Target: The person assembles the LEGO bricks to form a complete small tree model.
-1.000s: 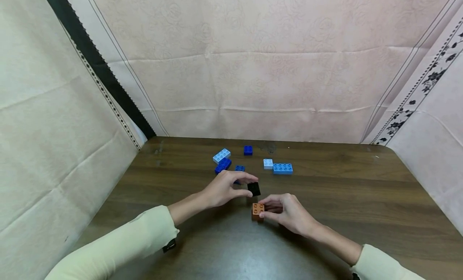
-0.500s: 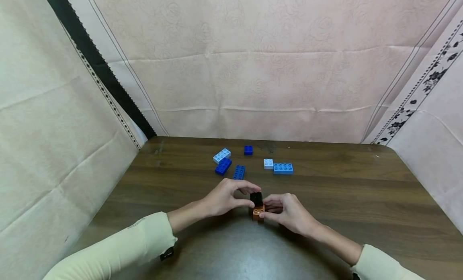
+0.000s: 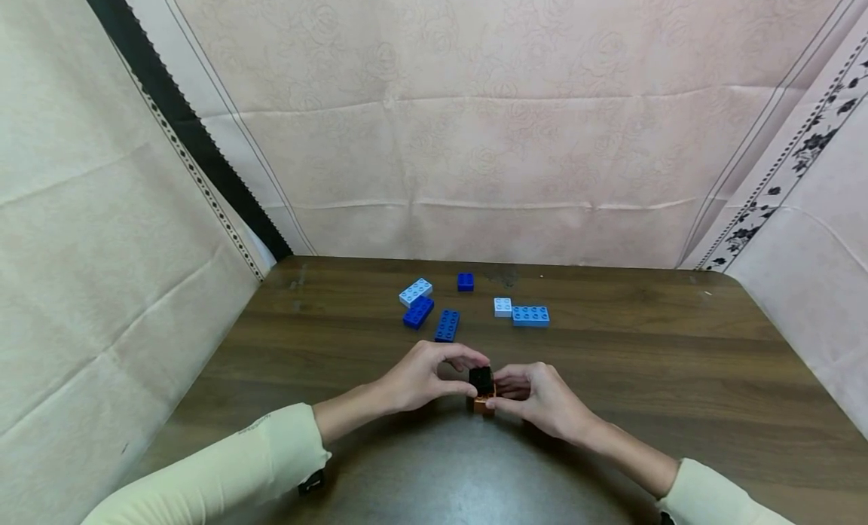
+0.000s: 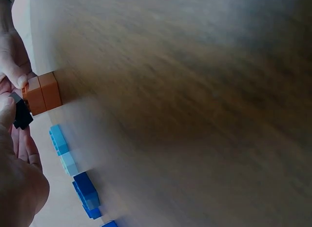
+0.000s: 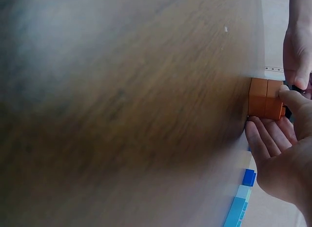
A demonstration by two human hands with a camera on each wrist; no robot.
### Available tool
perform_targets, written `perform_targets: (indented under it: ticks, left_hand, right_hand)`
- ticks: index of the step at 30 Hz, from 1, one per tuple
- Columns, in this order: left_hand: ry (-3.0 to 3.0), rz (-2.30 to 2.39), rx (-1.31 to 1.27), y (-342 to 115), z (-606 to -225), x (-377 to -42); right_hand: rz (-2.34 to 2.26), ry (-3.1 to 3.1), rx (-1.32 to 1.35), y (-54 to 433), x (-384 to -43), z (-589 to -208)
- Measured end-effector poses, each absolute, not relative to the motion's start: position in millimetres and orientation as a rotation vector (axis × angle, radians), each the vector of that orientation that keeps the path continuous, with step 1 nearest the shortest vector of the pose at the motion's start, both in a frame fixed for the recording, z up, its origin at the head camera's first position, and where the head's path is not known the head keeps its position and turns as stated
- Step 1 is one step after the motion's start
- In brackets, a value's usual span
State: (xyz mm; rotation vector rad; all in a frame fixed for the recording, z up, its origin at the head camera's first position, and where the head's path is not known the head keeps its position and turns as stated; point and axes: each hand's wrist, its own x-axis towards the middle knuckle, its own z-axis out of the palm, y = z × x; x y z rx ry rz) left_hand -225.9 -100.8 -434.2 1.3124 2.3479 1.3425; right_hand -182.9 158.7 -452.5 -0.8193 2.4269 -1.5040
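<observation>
Two orange toy bricks (image 4: 44, 94) stand stacked on the table. My right hand (image 3: 542, 397) holds them, its thumb on the near side and its fingers behind. Between thumb and fingers of my left hand (image 3: 427, 378) is a black brick (image 3: 481, 379), pinched right at the studs of the upper orange brick. In the left wrist view the black brick sits tilted against that stack's top. From the right wrist, the orange pair (image 5: 265, 98) shows upright, with the black brick mostly hidden behind my fingers.
Beyond my hands lie several blue bricks: a dark blue one (image 3: 447, 325), another dark blue one (image 3: 418, 312) against a light blue one (image 3: 416, 291), and a small dark blue one (image 3: 465, 282). A pale small brick (image 3: 502, 307) adjoins a longer light blue brick (image 3: 530, 316). Cloth (image 3: 488, 133) hangs behind the wooden table (image 3: 644, 344).
My left hand has brought the black brick toward me and down onto the top of the orange stack. My right hand has stayed in place holding the orange bricks.
</observation>
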Motion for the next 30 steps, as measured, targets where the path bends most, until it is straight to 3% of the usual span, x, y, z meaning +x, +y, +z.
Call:
perform_targets:
  ticks: [10,23,30]
  left_hand:
    - [2.316,1.362,1.299,-98,-436,-222]
    - [2.295,1.469,1.000,-96,-444,-214]
    - [2.308,1.479,1.061,-94,-448,-213]
  right_hand:
    - [-1.504,2.426,-0.819,157,-184,-453]
    - [-1.470,2.466,-0.830,155,-185,-453]
    - [-1.468,2.477,-0.847,156,-184,-452]
